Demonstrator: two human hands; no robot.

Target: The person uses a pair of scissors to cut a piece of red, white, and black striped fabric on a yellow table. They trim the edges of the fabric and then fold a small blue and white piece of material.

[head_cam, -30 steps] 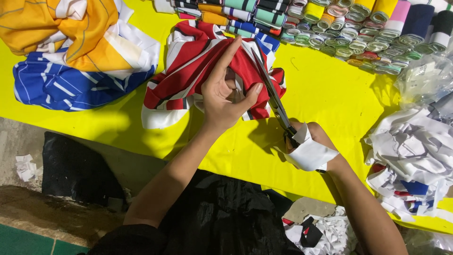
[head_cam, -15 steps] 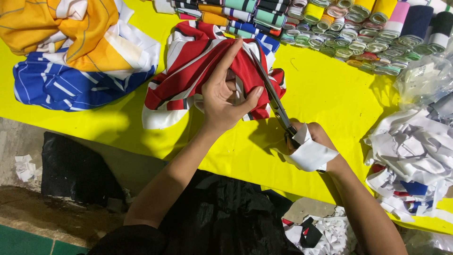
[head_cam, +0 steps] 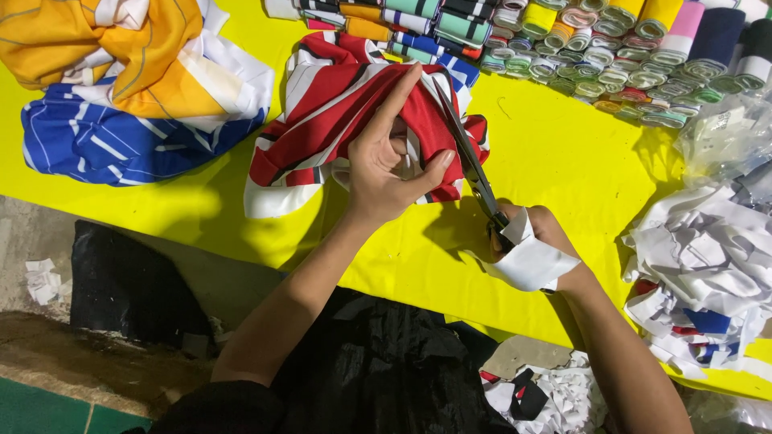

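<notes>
My left hand (head_cam: 390, 165) presses on a bunched red, white and black striped cloth (head_cam: 338, 112) lying on the yellow table cover (head_cam: 555, 161); the thumb and fingers pinch a fold of it. My right hand (head_cam: 535, 241), wrapped in a strip of white cloth, grips long metal scissors (head_cam: 470, 161). The blades point up and away along the right edge of the red cloth, close beside my left thumb.
An orange, white and blue cloth heap (head_cam: 129, 80) lies at the far left. Rows of rolled coloured trims (head_cam: 579, 48) line the far edge. A pile of white scraps (head_cam: 708, 265) sits at the right. More scraps (head_cam: 555, 394) and black cloth (head_cam: 378, 370) lie below the table edge.
Hardly anything has moved; both hands stay where they were and the scissor blades remain along the cloth's right edge.
</notes>
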